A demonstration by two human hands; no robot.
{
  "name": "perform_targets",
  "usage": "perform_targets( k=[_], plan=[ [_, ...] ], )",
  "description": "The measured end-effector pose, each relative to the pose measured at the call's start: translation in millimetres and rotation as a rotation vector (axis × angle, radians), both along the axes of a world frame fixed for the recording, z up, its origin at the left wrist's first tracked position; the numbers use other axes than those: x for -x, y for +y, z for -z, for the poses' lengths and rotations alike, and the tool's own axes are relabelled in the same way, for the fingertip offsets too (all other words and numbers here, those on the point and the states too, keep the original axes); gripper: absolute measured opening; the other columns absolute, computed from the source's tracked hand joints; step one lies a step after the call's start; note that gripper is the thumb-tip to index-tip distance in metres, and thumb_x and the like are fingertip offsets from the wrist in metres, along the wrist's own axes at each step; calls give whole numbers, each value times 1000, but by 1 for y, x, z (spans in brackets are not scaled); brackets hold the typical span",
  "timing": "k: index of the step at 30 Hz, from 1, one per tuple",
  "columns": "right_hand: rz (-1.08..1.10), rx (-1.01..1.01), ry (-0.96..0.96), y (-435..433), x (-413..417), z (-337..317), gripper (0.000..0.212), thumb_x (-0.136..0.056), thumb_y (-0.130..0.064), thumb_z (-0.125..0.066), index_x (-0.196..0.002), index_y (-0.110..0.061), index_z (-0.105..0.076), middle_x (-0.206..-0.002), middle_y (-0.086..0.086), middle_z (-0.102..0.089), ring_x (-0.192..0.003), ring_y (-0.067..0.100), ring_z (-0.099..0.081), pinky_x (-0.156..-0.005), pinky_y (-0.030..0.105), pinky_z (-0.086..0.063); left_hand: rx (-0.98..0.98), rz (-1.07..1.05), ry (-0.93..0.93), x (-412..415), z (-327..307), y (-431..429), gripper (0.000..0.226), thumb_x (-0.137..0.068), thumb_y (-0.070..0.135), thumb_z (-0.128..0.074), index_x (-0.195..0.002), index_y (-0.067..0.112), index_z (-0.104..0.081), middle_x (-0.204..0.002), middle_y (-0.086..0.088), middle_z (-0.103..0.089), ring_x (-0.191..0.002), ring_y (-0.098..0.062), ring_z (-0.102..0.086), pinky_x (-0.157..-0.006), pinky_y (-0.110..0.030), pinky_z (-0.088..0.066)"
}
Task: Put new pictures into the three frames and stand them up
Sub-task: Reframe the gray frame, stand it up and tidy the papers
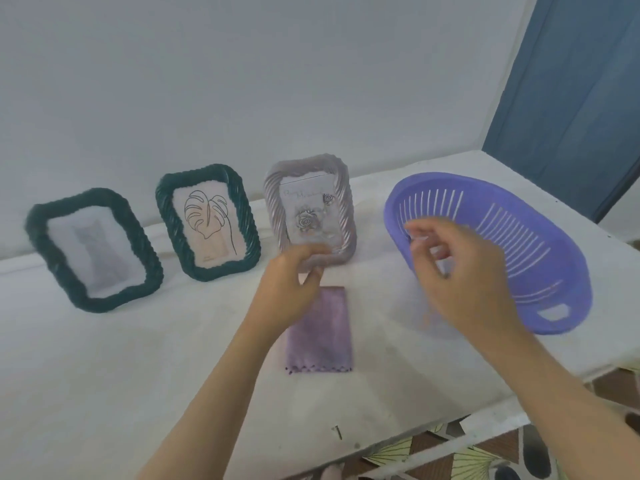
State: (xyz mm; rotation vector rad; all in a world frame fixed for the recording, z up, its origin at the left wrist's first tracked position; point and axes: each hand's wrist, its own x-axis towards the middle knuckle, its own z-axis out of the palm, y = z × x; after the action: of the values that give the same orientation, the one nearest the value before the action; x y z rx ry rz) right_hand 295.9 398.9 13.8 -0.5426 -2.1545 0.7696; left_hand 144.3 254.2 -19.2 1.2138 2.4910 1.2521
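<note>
Fingers (313,251) of left hand (285,287) round lower edge of upright lilac frame (341,206).

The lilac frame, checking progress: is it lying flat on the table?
No, the lilac frame stands upright; the left hand grips its lower edge.

Soft, flat, cool light w/ a blue-grey cast; no hard shadows, source not visible.

Only a faint smudge of shade lies on the table (138,358) below the right hand (464,271), which is smeared by motion blur, fingertips doubled. Leftmost green frame (143,258) is blurry too, its pic unreadable; middle frame (247,220) is sharper. Lilac frame (273,202) has a pale sheen on the glazing above the left hand (287,285). Basket (485,178) slots glow white. Wide-angle bend curves the table edge near the corners.
</note>
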Motion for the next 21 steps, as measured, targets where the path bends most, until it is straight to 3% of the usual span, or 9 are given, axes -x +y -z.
perform_targets(
  k=[2,5,8,10,16,19,21],
  plan=[
    [-143,32,-103,-32,7,26,27,-84,-27,-50,-107,-21,-63,-96,-12,-64,-87,-4,-55,-80,12,-41,50,-32,-35,0,20,-30,39,-85,3,-54,-114,27,-61,-117,18,-56,-112,1,-48,-85,7,-23],
    [-261,32,-403,-64,19,71,51,-85,-44,-36,-129,-22,-50,-122,-1,-59,-114,17,-52,-98,29,-39,104,-47,-96,-7,46,-61,42,-85,10,-59,-123,26,-56,-127,18,-48,-123,-2,-41,-97,-2,-22],
    [-230,-96,-674,-78,24,100,77,-74,-60,-6,-144,-31,-23,-149,5,-32,-140,24,-21,-114,45,-9,187,-13,-137,-16,63,-77,50,-88,33,-57,-135,34,-41,-144,11,-37,-136,-1,-22,-111,-17,-9],
    [-219,-92,-665,-81,24,105,79,-72,-61,-2,-145,-34,-17,-154,3,-21,-144,20,-8,-113,47,5,245,4,-71,-16,70,-80,56,-88,44,-50,-140,34,-32,-149,8,-32,-137,2,-13,-109,-15,2],
    [-201,-12,-562,-71,18,100,66,-79,-56,-20,-139,-33,-35,-149,-5,-34,-143,10,-12,-111,43,14,297,-13,55,-32,73,-68,58,-92,47,-45,-144,30,-24,-152,4,-25,-143,-9,-8,-108,-19,8],
    [-154,23,-527,-60,12,98,47,-90,-37,-43,-136,-29,-41,-146,-4,-39,-142,11,-15,-112,41,12,329,-16,86,-43,73,-53,76,-78,66,-21,-144,30,-24,-151,5,-29,-144,-12,-9,-108,-21,8],
    [-137,40,-535,-52,8,99,45,-92,-29,-48,-136,-29,-42,-146,-3,-40,-142,13,-16,-114,40,6,337,-20,104,-49,73,-45,87,-68,68,-11,-145,29,-25,-151,3,-30,-144,-13,-10,-108,-22,7]
  ],
)
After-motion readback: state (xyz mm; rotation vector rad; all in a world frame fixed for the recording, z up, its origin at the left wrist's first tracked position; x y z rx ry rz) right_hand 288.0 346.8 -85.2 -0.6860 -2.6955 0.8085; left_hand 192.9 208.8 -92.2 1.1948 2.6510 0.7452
